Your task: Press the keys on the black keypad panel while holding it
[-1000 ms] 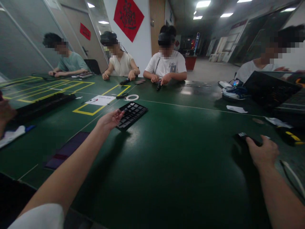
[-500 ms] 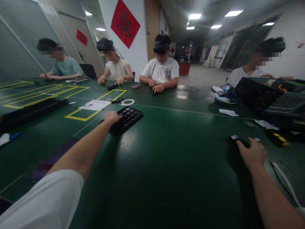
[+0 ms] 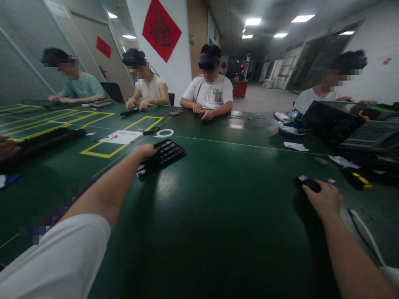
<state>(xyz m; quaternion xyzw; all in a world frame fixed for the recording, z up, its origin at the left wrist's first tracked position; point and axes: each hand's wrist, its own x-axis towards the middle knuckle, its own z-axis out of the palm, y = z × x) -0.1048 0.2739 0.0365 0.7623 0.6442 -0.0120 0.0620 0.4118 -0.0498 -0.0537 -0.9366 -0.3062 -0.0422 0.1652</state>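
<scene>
My left hand (image 3: pixel 147 152) reaches out over the green table, closed on the near-left side of a black gridded tray (image 3: pixel 170 152). The tray has rows of rectangular cells and its near-left end is partly covered by my fingers and wrist. At the right, my right hand (image 3: pixel 326 197) is wrapped round a small black oblong object (image 3: pixel 311 184) with a whitish label at its far end. What kind of object this is cannot be made out. Both hands are low over the table, far apart.
Beyond the tray lie a white tape roll (image 3: pixel 165 133), scissors (image 3: pixel 151 131) and a paper sheet (image 3: pixel 120 136). A yellow-and-black tool (image 3: pixel 358 178) and dark equipment (image 3: pixel 333 122) stand right. A long black piece (image 3: pixel 40 145) and another person's hand (image 3: pixel 8 147) are left. Several people sit opposite.
The tray has turned slightly in my left hand, showing more of its near-left end. My right hand keeps its hold on the black object. Another person's hand has come further in at the left edge.
</scene>
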